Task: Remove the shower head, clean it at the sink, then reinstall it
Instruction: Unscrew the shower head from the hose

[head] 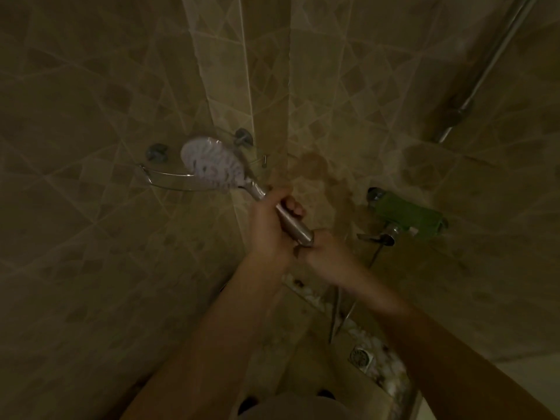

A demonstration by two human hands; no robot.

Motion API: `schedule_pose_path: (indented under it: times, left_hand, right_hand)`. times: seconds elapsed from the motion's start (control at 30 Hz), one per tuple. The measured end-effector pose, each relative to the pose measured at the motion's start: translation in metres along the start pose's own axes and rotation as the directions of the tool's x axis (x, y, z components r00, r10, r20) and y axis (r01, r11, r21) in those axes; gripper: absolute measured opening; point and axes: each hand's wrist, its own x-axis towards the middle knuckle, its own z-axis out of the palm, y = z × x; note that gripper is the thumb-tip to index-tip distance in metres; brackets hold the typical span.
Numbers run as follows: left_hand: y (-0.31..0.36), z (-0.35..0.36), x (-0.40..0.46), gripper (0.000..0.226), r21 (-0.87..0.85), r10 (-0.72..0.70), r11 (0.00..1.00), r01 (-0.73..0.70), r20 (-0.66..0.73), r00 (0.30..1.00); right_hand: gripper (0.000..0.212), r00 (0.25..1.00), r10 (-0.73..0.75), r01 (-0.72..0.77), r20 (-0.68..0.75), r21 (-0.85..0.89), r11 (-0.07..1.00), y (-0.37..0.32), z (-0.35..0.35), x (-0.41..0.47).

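Shower head (212,166) sits at the centre of the scene, held up in front of a tiled corner: a broad, rounded oval face, pale and whitish with faint rows of nozzles fanning across it, tilted toward the camera. It narrows into a smooth, brushed-metal handle (291,221) that slants down to the right.

Left hand (269,228) has its grip closed round the upper part of that handle, fingers curled over the far side with the fingertips showing on the right. Right hand (328,253) is clamped at the handle's lower end, where the hose (335,316) joins (the fitting itself is hidden inside the fist, and the hand is blurred). The hose hangs down from there as a thin metallic line.

Behind the head, on the left, a curved wire corner shelf (169,180) of shiny metal is fixed to the wall by two round mounts. To the right, a chrome mixer tap (385,234) juts from the wall with a green cloth (407,215) draped over it. A slim chrome riser rail (491,65) runs up the far right wall. The walls are glossy beige tiles with a diamond pattern; near the bottom, a small round floor drain (360,356) lies in a strip of pebbly floor.
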Motion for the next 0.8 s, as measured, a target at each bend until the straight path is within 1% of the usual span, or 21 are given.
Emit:
schedule_pose_path:
  times: [0.03,0.1,0.13,0.17,0.2,0.23,0.3,0.33,0.37,0.4,0.43,0.5,0.53,0.57,0.6,0.63,0.67,0.7,0.73,0.77,0.8]
  left_hand:
    - [0.004,-0.001,-0.001,0.026,-0.055,-0.015,0.998,0.021,0.106,0.994]
    - [0.013,-0.004,-0.001,0.023,-0.089,-0.04,0.994,0.067,0.275,0.961]
    - [0.018,-0.005,-0.002,0.025,-0.073,-0.064,0.993,0.094,0.338,0.939]
    - [0.02,-0.005,-0.003,0.03,-0.047,-0.087,0.992,0.113,0.373,0.924]
    - [0.021,-0.003,-0.003,0.036,-0.013,-0.106,0.993,0.118,0.357,0.928]
    - [0.02,0.0,-0.003,0.041,0.033,-0.104,0.995,0.099,0.285,0.953]
    - [0.014,0.008,-0.001,0.047,0.146,-0.032,0.989,0.032,0.002,0.999]
    - [0.01,0.012,0.0,0.046,0.186,0.025,0.982,0.003,-0.149,0.989]
    - [0.005,0.014,0.0,0.043,0.197,0.066,0.98,-0.016,-0.251,0.966]
    - [0.002,0.016,-0.001,0.04,0.194,0.084,0.981,-0.026,-0.295,0.952]
    - [0.0,0.017,-0.002,0.038,0.184,0.085,0.982,-0.03,-0.301,0.95]
    - [-0.003,0.013,-0.003,0.039,0.158,0.047,0.987,-0.014,-0.209,0.977]
    - [-0.002,0.01,-0.004,0.042,0.129,-0.005,0.992,0.018,-0.101,0.995]
    - [0.0,0.007,-0.005,0.043,0.083,-0.066,0.995,0.063,0.034,0.997]
    - [0.003,0.004,-0.005,0.037,0.036,-0.112,0.994,0.107,0.172,0.979]
    - [0.007,0.001,-0.005,0.028,0.002,-0.138,0.99,0.144,0.292,0.946]
    - [0.01,-0.002,-0.006,0.023,-0.016,-0.156,0.984,0.177,0.392,0.907]
    - [0.013,-0.004,-0.007,0.023,-0.02,-0.176,0.977,0.211,0.472,0.864]
    - [0.014,-0.006,-0.007,0.028,-0.014,-0.188,0.974,0.228,0.517,0.835]
    - [0.014,-0.005,-0.008,0.036,0.009,-0.193,0.975,0.22,0.521,0.832]
    - [0.013,-0.002,-0.007,0.044,0.055,-0.187,0.982,0.182,0.466,0.865]
  right_hand:
    - [0.016,0.987,0.042,-0.066,0.155,0.159,0.985,-0.003,-0.005,-0.001]
    - [0.029,0.861,0.062,-0.275,0.505,0.36,0.891,-0.005,-0.01,-0.004]
    - [0.031,0.792,0.045,-0.348,0.608,0.39,0.853,-0.005,-0.011,-0.006]
    - [0.031,0.763,0.031,-0.374,0.645,0.402,0.836,-0.005,-0.011,-0.007]
    - [0.029,0.783,0.041,-0.361,0.62,0.4,0.842,-0.005,-0.009,-0.007]
    - [0.026,0.852,0.07,-0.291,0.519,0.359,0.887,-0.004,-0.004,-0.008]
    - [0.018,0.99,0.073,-0.089,0.119,0.129,0.988,-0.004,0.005,-0.009]
    - [0.015,0.998,0.025,-0.027,-0.057,-0.029,0.999,-0.002,0.009,-0.009]
    - [0.015,0.987,-0.032,0.002,-0.16,-0.185,0.983,0.0,0.011,-0.01]
    - [0.015,0.975,-0.08,0.018,-0.206,-0.286,0.958,0.001,0.012,-0.01]
    - [0.015,0.973,-0.101,0.032,-0.209,-0.306,0.951,0.001,0.011,-0.011]
    - [0.011,0.99,-0.06,0.041,-0.127,-0.147,0.988,0.002,0.003,-0.009]
    - [0.018,0.999,-0.011,0.012,-0.039,0.021,1.0,0.002,-0.001,-0.009]
    - [0.027,0.992,0.048,-0.072,0.114,0.212,0.975,0.002,-0.006,-0.009]
    - [0.033,0.941,0.075,-0.202,0.329,0.37,0.907,0.001,-0.011,-0.011]
    - [0.035,0.848,0.062,-0.335,0.526,0.441,0.832,0.001,-0.016,-0.013]
    - [0.034,0.755,0.031,-0.414,0.655,0.44,0.797,0.001,-0.02,-0.014]
    - [0.033,0.699,0.0,-0.436,0.715,0.427,0.793,0.002,-0.02,-0.015]
    - [0.033,0.688,-0.015,-0.431,0.726,0.425,0.796,0.001,-0.019,-0.015]
    - [0.032,0.716,0.001,-0.417,0.698,0.427,0.802,0.001,-0.015,-0.015]
    - [0.03,0.78,0.037,-0.378,0.625,0.423,0.823,-0.001,-0.009,-0.015]
